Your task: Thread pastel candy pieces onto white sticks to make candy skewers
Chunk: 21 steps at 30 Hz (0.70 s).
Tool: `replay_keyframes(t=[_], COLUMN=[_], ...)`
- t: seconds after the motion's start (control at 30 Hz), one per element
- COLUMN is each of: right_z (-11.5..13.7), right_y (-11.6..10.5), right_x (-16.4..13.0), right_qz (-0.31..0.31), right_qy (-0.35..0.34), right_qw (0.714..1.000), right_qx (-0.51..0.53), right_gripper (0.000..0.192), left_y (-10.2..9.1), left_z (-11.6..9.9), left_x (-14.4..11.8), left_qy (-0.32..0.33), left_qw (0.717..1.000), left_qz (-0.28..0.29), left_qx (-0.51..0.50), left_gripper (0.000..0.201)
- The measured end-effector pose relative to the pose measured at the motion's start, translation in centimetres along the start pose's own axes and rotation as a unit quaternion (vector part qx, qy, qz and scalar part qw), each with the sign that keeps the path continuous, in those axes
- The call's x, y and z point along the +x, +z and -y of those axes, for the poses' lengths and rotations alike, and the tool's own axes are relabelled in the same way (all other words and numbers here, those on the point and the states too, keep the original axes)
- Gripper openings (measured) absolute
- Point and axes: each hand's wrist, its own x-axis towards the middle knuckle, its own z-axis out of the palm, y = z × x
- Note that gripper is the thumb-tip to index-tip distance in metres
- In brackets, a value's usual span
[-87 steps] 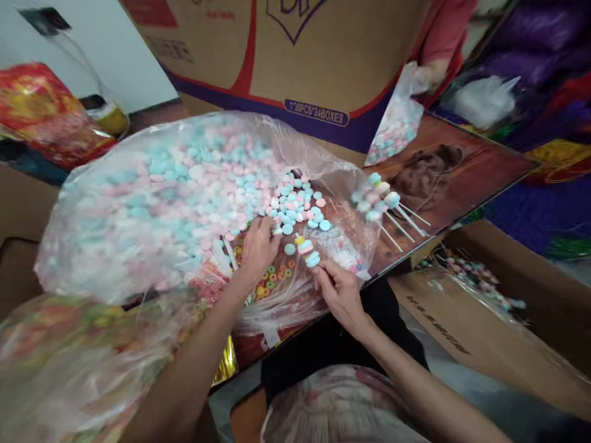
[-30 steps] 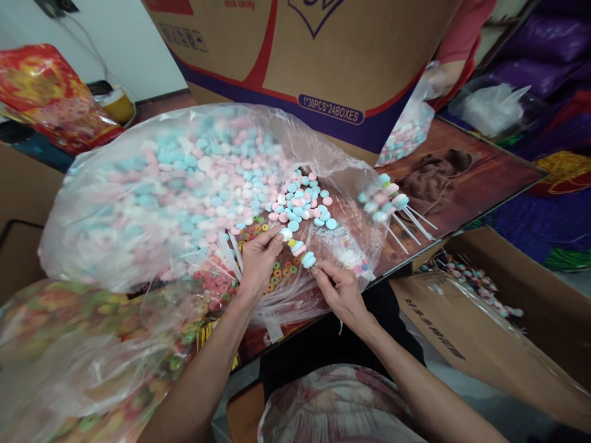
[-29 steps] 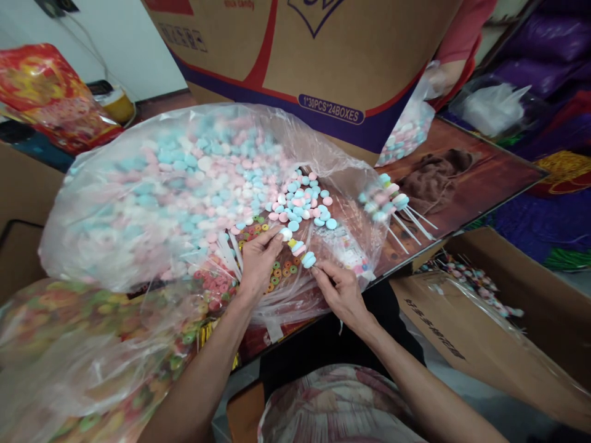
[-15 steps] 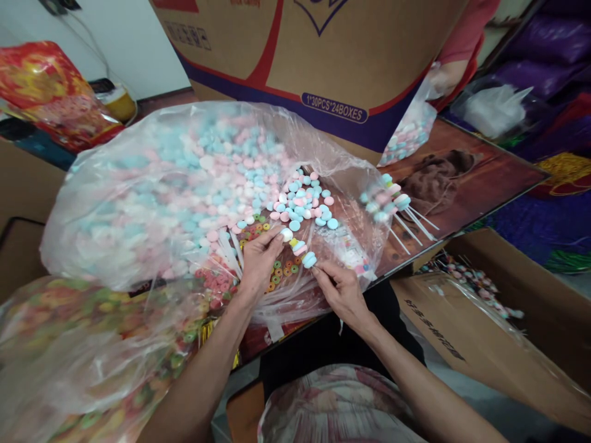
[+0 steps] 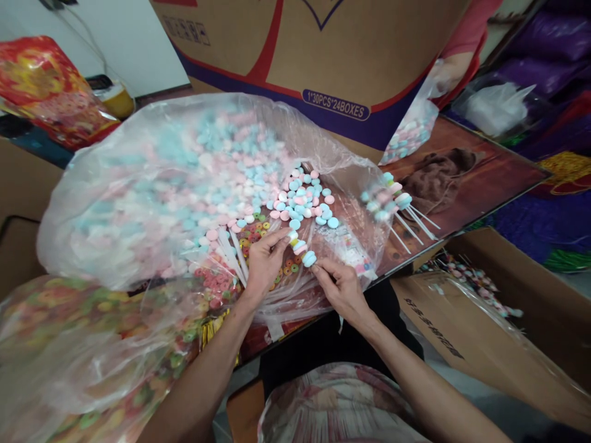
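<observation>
Right hand: grip closed on lower end of candy skewer, tilted between both hands over the desk. Left hand: narrow grip, pinching pale candy at its top end. Ring candies just behind. Beyond: loose pink/blue candies by clear bag; more skewers to the right. Printed carton at back.

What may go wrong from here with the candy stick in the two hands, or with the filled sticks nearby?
The left hand pinches the top piece on the candy stick; pressing too hard might crack it. The right hand holds the lower end; a loose grip might let the stick drop. The filled sticks lie with bare ends near the table edge, so a bump might push them off.
</observation>
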Motion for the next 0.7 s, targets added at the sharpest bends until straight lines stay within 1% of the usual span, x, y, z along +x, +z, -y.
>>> replay_keyframes(t=[0.1,0.23,0.43,0.57,0.7], right_z=[-0.2,-0.4,0.1,0.1,0.0], right_y=[0.2,0.4,0.7,1.0,1.1], right_x=[-0.1,-0.1,0.2,0.6,0.9], right_qz=[-0.01,-0.029,-0.054,-0.07,-0.078], right_qy=[-0.008,-0.022,-0.002,-0.003,-0.014], right_qw=[1.0,0.999,0.999,0.998,0.997], right_qx=[0.005,0.002,-0.005,-0.002,-0.012], right_gripper=[0.03,0.029,0.03,0.027,0.031], left_y=[0.4,0.8,1.1,1.1,0.8], left_z=[-0.1,0.0,0.4,0.8,0.8], left_x=[-0.3,-0.8,-1.2,-1.2,-0.7], left_qy=[-0.004,-0.014,-0.014,-0.007,-0.044], left_qw=[1.0,1.0,0.998,0.996,0.994], left_qz=[0.009,0.004,0.005,0.014,0.013], left_qx=[0.011,0.023,0.066,0.087,0.1], left_gripper=[0.021,0.023,0.027,0.028,0.033])
